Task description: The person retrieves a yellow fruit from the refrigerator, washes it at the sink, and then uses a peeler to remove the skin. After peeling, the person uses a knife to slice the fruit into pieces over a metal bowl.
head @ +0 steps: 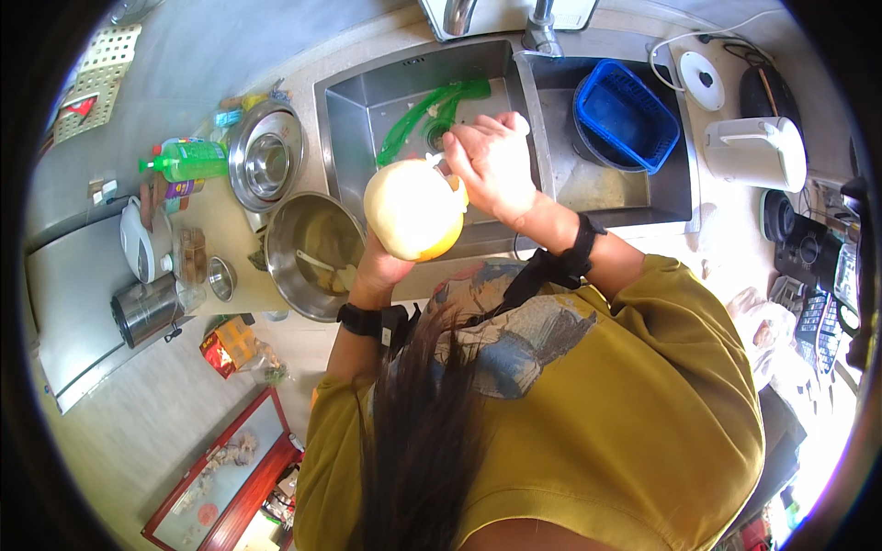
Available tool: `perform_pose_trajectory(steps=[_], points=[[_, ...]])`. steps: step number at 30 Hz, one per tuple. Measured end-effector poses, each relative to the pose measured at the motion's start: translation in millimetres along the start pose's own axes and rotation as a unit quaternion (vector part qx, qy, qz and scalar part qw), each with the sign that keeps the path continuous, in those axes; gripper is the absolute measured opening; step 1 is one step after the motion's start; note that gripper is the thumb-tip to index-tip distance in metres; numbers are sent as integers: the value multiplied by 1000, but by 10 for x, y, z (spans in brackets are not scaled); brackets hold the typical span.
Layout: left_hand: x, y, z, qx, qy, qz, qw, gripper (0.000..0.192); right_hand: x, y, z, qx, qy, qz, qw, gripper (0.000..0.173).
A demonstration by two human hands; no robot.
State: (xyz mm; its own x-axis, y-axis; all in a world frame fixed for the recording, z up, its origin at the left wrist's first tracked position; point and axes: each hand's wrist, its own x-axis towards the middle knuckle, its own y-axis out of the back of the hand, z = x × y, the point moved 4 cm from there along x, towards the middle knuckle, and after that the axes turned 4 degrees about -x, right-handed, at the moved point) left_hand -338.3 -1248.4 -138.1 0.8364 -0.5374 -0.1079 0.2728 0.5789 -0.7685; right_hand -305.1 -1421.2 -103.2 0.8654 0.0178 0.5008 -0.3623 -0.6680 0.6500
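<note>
My left hand (386,265) supports a large round fruit (410,206) from below, near the front edge of the left sink basin. Most of its visible surface is pale and peeled, with yellow-orange skin left along the lower right. At the fruit's right side, my right hand (493,162) is closed around a small white-handled tool (524,127), mostly hidden by the fingers. A curled bit of yellow peel (455,187) shows beside the thumb. Behind the fruit, a green plastic bag (413,124) lies in the left basin (351,117) near the drain.
Left of the fruit stands a steel pot (279,258) holding some liquid and a white-handled utensil (317,260). Beyond it are stacked steel bowls (238,165) and a green detergent bottle (196,160). A blue basket (627,113) occupies the right basin; a white kettle (754,155) stands farther right.
</note>
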Motion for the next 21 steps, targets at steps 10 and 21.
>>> perform_pose_trajectory(steps=[10,21], points=[[-18,94,-83,-98,-5,29,995,63,26,49,210,-73,-37,18,997,23],[-71,242,-149,-357,52,7,933,63,-479,-672,763,-299,60,-232,924,18]])
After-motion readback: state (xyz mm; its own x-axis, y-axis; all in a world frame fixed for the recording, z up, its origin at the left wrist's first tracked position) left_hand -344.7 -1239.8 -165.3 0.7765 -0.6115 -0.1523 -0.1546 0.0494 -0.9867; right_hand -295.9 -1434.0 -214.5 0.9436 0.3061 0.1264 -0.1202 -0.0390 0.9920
